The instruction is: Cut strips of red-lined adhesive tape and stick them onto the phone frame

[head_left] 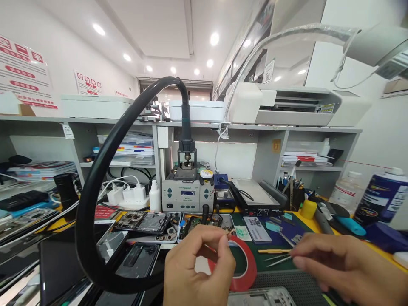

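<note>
My left hand (200,265) is raised at the lower centre, thumb and index finger pinched together. A tiny light-brown bit (231,232) shows at its fingertips, too small to name. Just behind that hand lies a roll of red tape (250,265), partly covered by the fingers. My right hand (344,265) is at the lower right, its fingertips closed at the right end of metal tweezers (277,258), whose thin points face left. A gold-coloured pen-like tool (272,251) lies beside the tweezers. Below, a metal phone frame (263,297) is cut off by the picture edge.
A thick black hose (84,204) arches across the left from a grey rework station (185,195). Opened phones (143,223) and trays of parts crowd the left and centre. A soldering-iron stand (225,193), a spray can (381,195) and a plastic bottle (346,191) stand farther back.
</note>
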The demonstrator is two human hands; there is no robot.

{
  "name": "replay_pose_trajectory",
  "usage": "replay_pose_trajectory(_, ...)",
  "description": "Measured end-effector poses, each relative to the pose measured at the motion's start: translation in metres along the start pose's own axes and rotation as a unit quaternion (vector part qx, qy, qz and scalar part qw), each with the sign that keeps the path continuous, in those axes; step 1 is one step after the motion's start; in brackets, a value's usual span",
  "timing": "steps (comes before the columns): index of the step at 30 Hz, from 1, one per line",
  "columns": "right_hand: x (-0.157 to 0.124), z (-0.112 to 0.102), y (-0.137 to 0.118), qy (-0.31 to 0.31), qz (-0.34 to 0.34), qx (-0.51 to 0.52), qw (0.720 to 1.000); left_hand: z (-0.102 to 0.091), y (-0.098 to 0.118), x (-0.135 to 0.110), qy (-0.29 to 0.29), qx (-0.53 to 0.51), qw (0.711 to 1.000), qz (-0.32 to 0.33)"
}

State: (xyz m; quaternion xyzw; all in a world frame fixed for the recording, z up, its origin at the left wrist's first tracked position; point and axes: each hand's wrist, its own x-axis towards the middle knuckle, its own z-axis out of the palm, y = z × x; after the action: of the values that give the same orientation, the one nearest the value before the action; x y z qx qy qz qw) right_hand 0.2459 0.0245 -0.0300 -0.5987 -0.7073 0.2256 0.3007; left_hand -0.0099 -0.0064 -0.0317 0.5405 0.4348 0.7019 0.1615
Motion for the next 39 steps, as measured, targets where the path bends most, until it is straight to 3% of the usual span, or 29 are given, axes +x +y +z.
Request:
replay_pose_trajectory(4,-0.008,0.034,-0.075,-0.114,-0.024,0.204,0.972,0.001,-0.004,-0.001,0.000,-0.030,0.999,0.037)
replay_pose_trajectory(7,-0.001,0.051,-0.099,-0.145,0.014,0.332,0.932,0.001,-0.007,0.000,-0.012,-0.044,0.998,0.052)
replay_pose_trajectory(14,0.005,0.062,-0.093,-0.156,-0.003,0.436,0.886,0.001,-0.006,-0.003,-0.021,0.003,0.998,0.064)
replay_pose_trajectory(21,0.003,0.064,-0.094,-0.165,0.026,0.497,0.852,0.003,-0.008,-0.005,-0.039,0.026,0.993,0.104)
replay_pose_trajectory(33,0.003,0.065,-0.099,-0.150,0.055,0.524,0.837,0.002,-0.008,-0.007,-0.052,0.082,0.987,0.129)
replay_pose_trajectory(39,0.003,0.069,-0.099,-0.159,0.076,0.552,0.815,0.001,-0.014,-0.008,-0.043,0.096,0.978,0.178)
